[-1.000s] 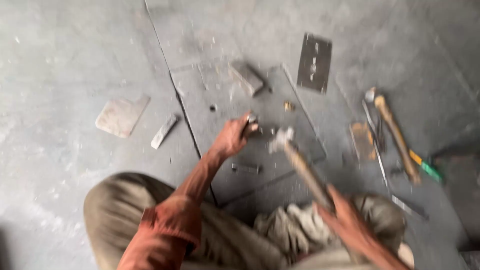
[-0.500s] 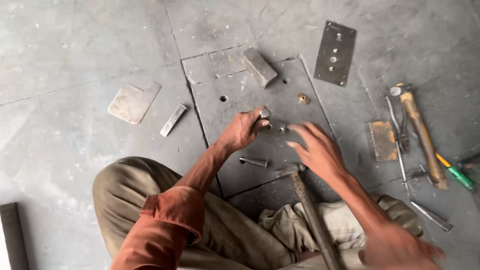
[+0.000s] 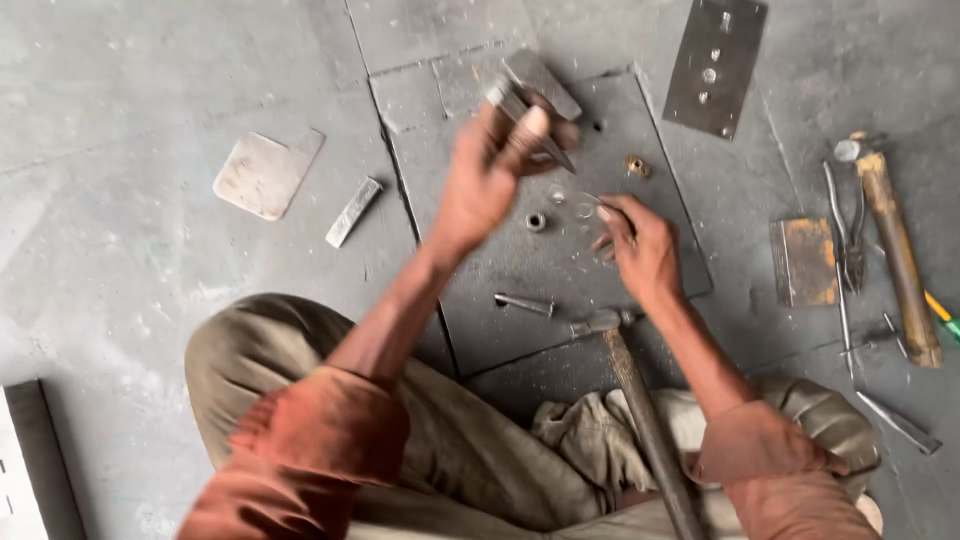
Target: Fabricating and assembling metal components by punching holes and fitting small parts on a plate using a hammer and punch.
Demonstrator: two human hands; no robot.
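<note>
My left hand is raised above a grey steel plate on the floor and grips a short metal punch, its tip pointing down to the right. My right hand rests low on the plate, thumb and fingers pinching a small metal ring. A nut lies between the hands. A bolt lies nearer to me. A hammer lies released, its head on the plate just under my right wrist.
On the plate are a brass piece and a metal block. A perforated plate lies at the far right. A rusty plate, pliers, a wooden-handled hammer and a screwdriver lie on the right. A flat scrap and a bar lie on the left.
My right hand let go of the hammer, which now lies on the plate, and moved to the small ring. My left hand lifted off the plate with the punch.
</note>
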